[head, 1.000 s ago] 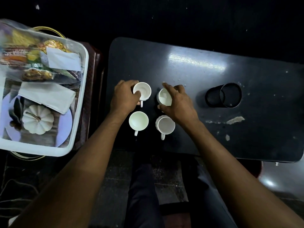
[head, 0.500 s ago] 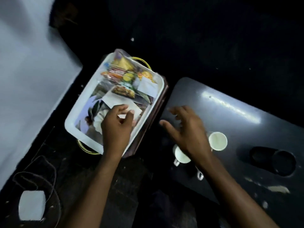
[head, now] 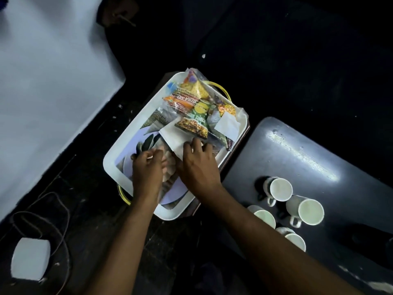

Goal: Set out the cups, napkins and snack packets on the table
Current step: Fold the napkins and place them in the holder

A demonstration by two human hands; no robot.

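Both hands are in the white tray (head: 119, 154). The left hand (head: 147, 171) is curled, with its fingertips pinched on something small I cannot make out. The right hand (head: 198, 165) lies flat with fingers spread, pressing on a white napkin (head: 173, 137). At 12 o'clock from the hands, the snack packets (head: 191, 105) lie piled at the far end of the tray, with a second napkin (head: 227, 125) beside them at 2 o'clock. Four white cups (head: 278, 189) stand close together on the dark bench (head: 297, 150), at 4 o'clock from the tray. A white block (head: 30, 259) and a cord (head: 53, 209) lie on the floor at 8 o'clock.
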